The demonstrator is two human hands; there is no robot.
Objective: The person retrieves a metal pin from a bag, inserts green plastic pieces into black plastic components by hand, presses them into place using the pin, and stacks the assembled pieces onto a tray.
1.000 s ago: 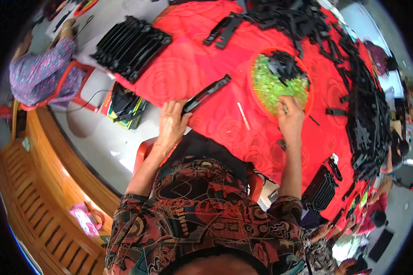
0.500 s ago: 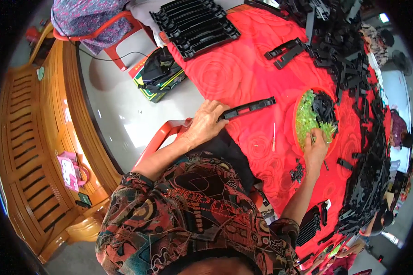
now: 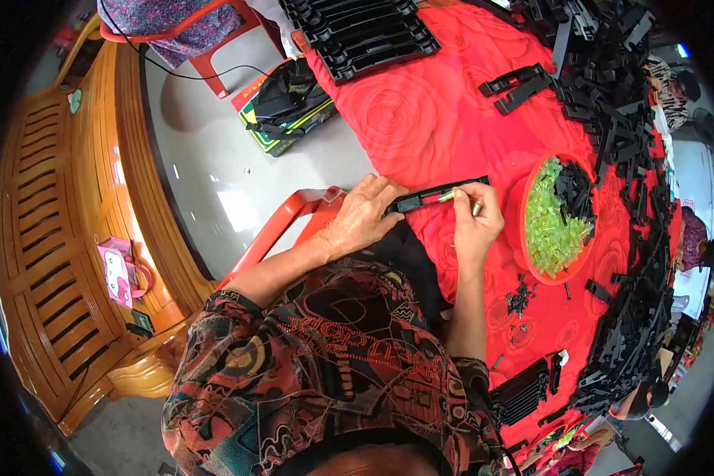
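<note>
A long, narrow black plastic part (image 3: 411, 203) with an open slot is gripped near its left end by my left hand (image 3: 362, 216). My right hand (image 3: 479, 226) is closed in a pinch over the far end of that part. Between its thumb and finger is a small light-green plastic piece (image 3: 447, 196), held at the slot. A small shiny tip (image 3: 477, 209) also shows among the right fingers; what it belongs to is hidden. Right of this hand, an orange-red bowl (image 3: 523, 238) holds clear green pieces (image 3: 549, 230) and small black pieces (image 3: 573, 189).
Black plastic parts (image 3: 631, 341) lie heaped along the right of the red cloth (image 3: 389, 119). Rows of long black parts (image 3: 365, 36) lie at the far edge. Tiny black bits (image 3: 520, 298) sit near the bowl. A red chair (image 3: 282, 218) and wooden bench (image 3: 95, 238) stand left.
My right hand has left the bowl and moved left to the black part, bringing a green piece. The left hand still holds the part. The view has shifted slightly.
</note>
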